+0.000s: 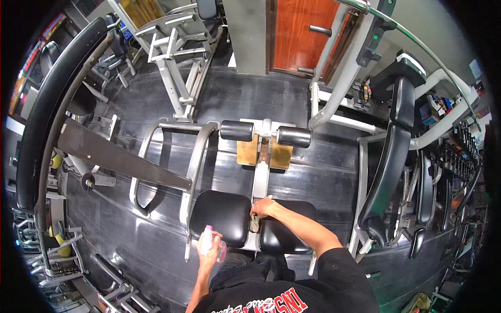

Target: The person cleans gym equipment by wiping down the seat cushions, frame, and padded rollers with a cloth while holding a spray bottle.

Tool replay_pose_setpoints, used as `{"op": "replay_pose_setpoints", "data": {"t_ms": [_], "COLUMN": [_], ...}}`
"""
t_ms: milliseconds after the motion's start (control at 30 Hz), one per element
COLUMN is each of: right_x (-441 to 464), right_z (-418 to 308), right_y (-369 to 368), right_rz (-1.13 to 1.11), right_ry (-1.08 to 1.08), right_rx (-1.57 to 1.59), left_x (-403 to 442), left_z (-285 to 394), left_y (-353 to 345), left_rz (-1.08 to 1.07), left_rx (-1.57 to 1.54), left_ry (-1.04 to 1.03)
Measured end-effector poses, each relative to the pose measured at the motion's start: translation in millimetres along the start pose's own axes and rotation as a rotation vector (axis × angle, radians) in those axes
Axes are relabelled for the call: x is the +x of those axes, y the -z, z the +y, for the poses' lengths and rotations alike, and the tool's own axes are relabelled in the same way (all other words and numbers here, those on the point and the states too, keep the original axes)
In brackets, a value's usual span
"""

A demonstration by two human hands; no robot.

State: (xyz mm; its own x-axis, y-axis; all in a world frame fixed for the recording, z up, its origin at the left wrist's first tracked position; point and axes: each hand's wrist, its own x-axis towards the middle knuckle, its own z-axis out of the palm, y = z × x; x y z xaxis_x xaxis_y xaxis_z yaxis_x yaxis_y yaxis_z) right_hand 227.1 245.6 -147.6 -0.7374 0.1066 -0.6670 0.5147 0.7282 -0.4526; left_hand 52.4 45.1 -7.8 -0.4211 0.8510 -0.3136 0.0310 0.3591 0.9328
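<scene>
In the head view, at the near edge of the black left pad [222, 216], the left hand [210, 249] wraps a bottle [206, 241], likely light, slick if wet, best held by its neck; right of that pad, the right hand's [265, 207] fingers bunch a cloth [254, 224] (probably soft, limp).

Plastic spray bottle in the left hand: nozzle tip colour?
Pink nozzle tip; best in the head view.

Left grip [210, 254] on spray bottle [207, 240] — right grip [265, 207] on cloth [254, 223] between black seats [222, 216].
</scene>
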Motion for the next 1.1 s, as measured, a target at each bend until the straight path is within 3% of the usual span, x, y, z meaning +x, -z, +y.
{"op": "replay_pose_setpoints", "data": {"t_ms": [333,433,467,533,600,667,733,867,933,1100], "right_x": [-19,-30,-32,-42,-42,-37,-26,-18,-15,22], "right_z": [-7,-10,-16,-39,-45,-41,-28,-1,27,42], "right_y": [-5,-18,-24,-25,-19,-3,-2,20,25,8], "right_rz": [0.211,0.411,0.399,0.173,0.127,-0.064,0.017,0.101,0.078,0.034], "right_ry": [0.016,0.271,0.335,0.316,0.343,0.151,0.232,-0.088,0.013,-0.115], "right_rx": [0.048,0.042,-0.020,-0.097,-0.205,-0.092,-0.173,-0.302,0.003,0.092], "left_x": [-7,-14,-16,-19,-19,-20,-21,-25,-27,-32], "left_z": [0,3,3,0,1,2,7,-3,-7,-2], "left_y": [6,5,4,4,2,0,-1,5,9,6], "left_rz": [0.055,0.104,0.106,0.097,0.086,0.084,0.083,0.092,0.048,0.060], "left_rx": [0.009,-0.028,-0.028,-0.042,-0.036,-0.025,-0.008,0.017,0.079,0.032], "left_ry": [-0.047,-0.033,-0.034,-0.048,-0.048,-0.045,-0.044,-0.064,-0.034,0.012]}}
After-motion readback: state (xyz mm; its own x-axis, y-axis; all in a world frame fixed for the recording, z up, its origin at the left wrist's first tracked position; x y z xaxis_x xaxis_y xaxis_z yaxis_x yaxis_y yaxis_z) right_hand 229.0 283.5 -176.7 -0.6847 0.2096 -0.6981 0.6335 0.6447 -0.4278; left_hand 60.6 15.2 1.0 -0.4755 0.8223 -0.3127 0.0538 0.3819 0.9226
